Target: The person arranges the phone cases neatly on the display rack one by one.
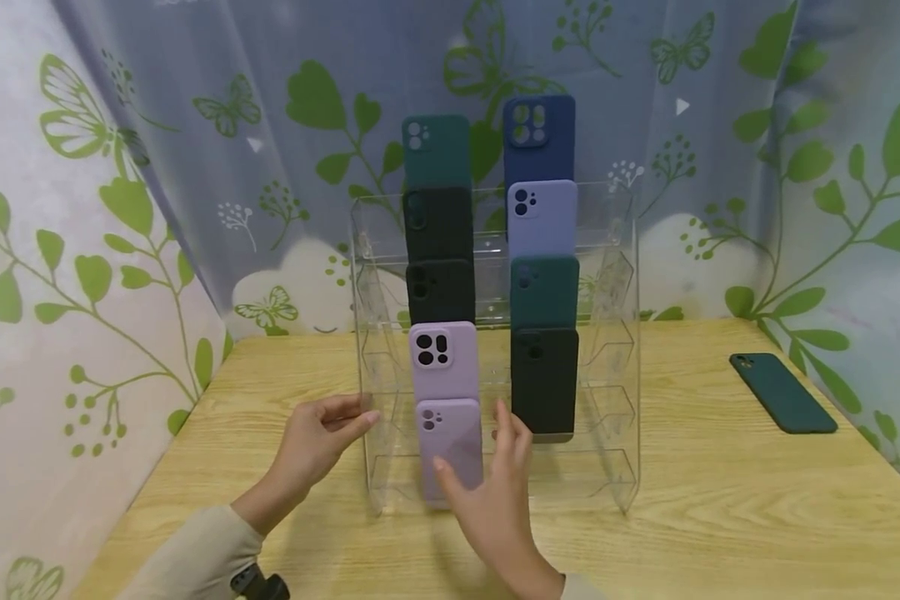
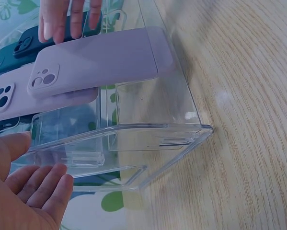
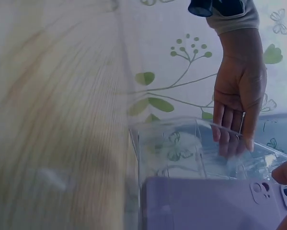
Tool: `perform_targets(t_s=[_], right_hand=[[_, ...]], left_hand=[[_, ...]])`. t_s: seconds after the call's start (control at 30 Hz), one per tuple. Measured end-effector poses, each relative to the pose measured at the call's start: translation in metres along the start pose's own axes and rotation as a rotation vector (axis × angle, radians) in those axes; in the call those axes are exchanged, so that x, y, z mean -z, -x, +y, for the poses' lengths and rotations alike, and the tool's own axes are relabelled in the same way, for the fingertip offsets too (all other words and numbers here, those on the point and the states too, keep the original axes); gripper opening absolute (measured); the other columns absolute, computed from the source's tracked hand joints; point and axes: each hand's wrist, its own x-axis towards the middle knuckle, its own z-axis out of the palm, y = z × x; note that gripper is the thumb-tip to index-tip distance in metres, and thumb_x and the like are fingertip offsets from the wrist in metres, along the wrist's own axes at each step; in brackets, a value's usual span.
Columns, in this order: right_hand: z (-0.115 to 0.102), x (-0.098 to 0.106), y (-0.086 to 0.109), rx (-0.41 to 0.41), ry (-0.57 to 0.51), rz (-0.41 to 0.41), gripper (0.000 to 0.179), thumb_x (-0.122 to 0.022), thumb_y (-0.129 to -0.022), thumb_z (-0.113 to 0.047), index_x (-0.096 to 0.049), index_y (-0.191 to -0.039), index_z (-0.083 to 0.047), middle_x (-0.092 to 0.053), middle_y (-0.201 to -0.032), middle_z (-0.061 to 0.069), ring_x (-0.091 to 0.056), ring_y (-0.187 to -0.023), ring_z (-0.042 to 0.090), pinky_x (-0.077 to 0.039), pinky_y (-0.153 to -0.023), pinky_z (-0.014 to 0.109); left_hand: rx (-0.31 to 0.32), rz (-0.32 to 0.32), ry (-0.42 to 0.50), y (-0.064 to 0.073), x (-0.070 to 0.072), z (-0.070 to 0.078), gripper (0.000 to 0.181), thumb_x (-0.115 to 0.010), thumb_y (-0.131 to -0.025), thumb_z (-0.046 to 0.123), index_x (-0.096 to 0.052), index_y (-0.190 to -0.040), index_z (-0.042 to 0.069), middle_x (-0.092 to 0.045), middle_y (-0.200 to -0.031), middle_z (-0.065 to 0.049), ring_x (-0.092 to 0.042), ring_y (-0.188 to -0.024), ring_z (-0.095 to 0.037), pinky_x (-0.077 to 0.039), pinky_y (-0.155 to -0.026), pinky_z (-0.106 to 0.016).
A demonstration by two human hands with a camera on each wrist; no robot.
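Note:
A clear acrylic display rack (image 1: 622, 467) stands on the table, bearing phone cases in two columns. The lowest case on the left is a light purple phone case (image 1: 450, 433), leaning at the front tier. My left hand (image 1: 318, 437) is at the rack's left side panel, fingers extended along its outside and thumb near its front edge; a gap shows between thumb and fingers in the left wrist view. My right hand (image 1: 495, 500) hovers round the lowest purple case, thumb before its face and fingers spread by its right side, not curled on it.
Above it in the left column is another purple case (image 1: 461, 379), under black and green ones. The right column runs from a blue case (image 1: 555, 158) down to a black case (image 1: 543, 392). A dark green case (image 1: 783, 396) lies on the table at right. Patterned curtains surround the table.

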Motion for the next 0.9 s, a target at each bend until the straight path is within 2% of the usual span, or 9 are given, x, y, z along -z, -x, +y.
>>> perform_targets(t_s=[0.27,0.43,0.57,0.67,0.8,0.9], right_hand=[[0.007,0.037,-0.012,0.042,0.014,-0.135,0.090,-0.078,-0.081,-0.025,-0.024,-0.153,-0.017,-0.028,-0.149,0.012,-0.032,-0.134,0.031,-0.037,-0.102,0.061],[0.013,0.058,-0.020,0.104,0.036,-0.135,0.085,-0.079,-0.081,-0.020,-0.030,-0.151,-0.018,-0.031,-0.148,0.010,-0.035,-0.134,0.030,-0.035,-0.103,0.061],[0.016,0.078,-0.026,0.156,0.047,-0.096,0.082,-0.078,-0.081,-0.014,-0.033,-0.149,-0.014,-0.035,-0.146,0.010,-0.037,-0.131,0.026,-0.038,-0.104,0.049],[0.017,0.094,-0.030,0.188,0.067,-0.070,0.080,-0.077,-0.082,-0.014,-0.033,-0.149,-0.013,-0.037,-0.145,0.011,-0.037,-0.129,0.026,-0.037,-0.101,0.035],[0.021,0.118,-0.035,0.201,0.097,-0.047,0.078,-0.074,-0.085,-0.012,-0.030,-0.150,-0.017,-0.037,-0.144,0.011,-0.037,-0.129,0.026,-0.033,-0.098,0.015],[0.026,0.136,-0.039,0.200,0.107,-0.012,0.078,-0.073,-0.085,-0.008,-0.030,-0.150,-0.019,-0.036,-0.144,0.010,-0.036,-0.129,0.021,-0.031,-0.097,0.007]], left_hand=[[0.001,0.000,-0.002,0.001,0.000,-0.001,0.040,-0.072,-0.088,0.020,-0.064,-0.121,-0.002,-0.067,-0.115,-0.018,-0.067,-0.104,-0.027,-0.055,-0.086,-0.029],[-0.005,-0.001,-0.004,0.001,0.001,0.000,0.041,-0.072,-0.088,0.019,-0.064,-0.121,-0.003,-0.067,-0.114,-0.018,-0.067,-0.103,-0.027,-0.056,-0.085,-0.031],[-0.008,-0.006,-0.004,0.001,0.001,0.000,0.040,-0.071,-0.088,0.020,-0.064,-0.121,-0.003,-0.067,-0.114,-0.018,-0.067,-0.103,-0.027,-0.056,-0.085,-0.030],[-0.009,-0.012,-0.005,0.001,0.002,0.000,0.041,-0.071,-0.089,0.020,-0.064,-0.122,-0.002,-0.067,-0.115,-0.018,-0.067,-0.104,-0.027,-0.055,-0.086,-0.031],[-0.008,-0.008,-0.005,0.001,0.002,0.001,0.041,-0.071,-0.088,0.021,-0.063,-0.122,-0.002,-0.067,-0.115,-0.018,-0.067,-0.104,-0.028,-0.055,-0.086,-0.032],[-0.008,-0.003,-0.007,0.000,0.002,0.000,0.041,-0.072,-0.088,0.020,-0.064,-0.121,-0.002,-0.067,-0.115,-0.018,-0.067,-0.103,-0.028,-0.055,-0.086,-0.032]])
